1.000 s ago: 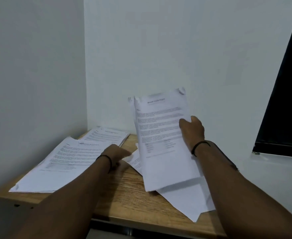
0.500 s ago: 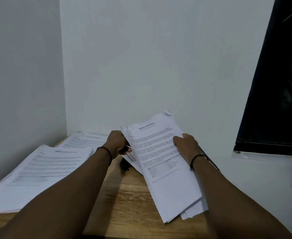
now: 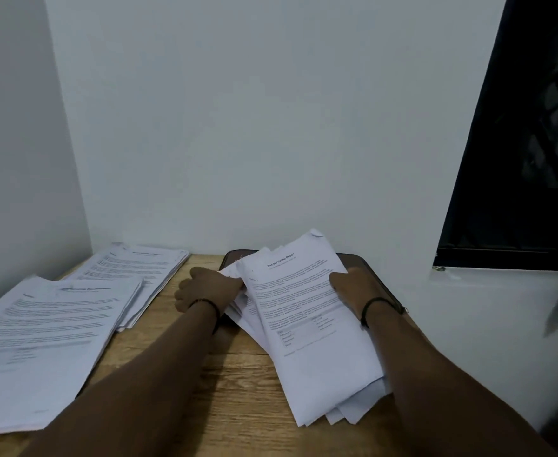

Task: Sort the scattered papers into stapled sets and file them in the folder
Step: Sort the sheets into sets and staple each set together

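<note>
Sorting is the step I judge we're in: both hands gather the loose stack of papers (image 3: 307, 328) lying on the brown folder (image 3: 375, 268) at the counter's (image 3: 238, 390) right end. Left hand (image 3: 205, 288) has a curled grip on the stack's left edge; right hand (image 3: 353, 285) holds its right edge. Next I'd square and staple it. Two sorted piles (image 3: 40, 334) fill the left; bare wood lies between, and the stack overhangs the right edge.
</note>
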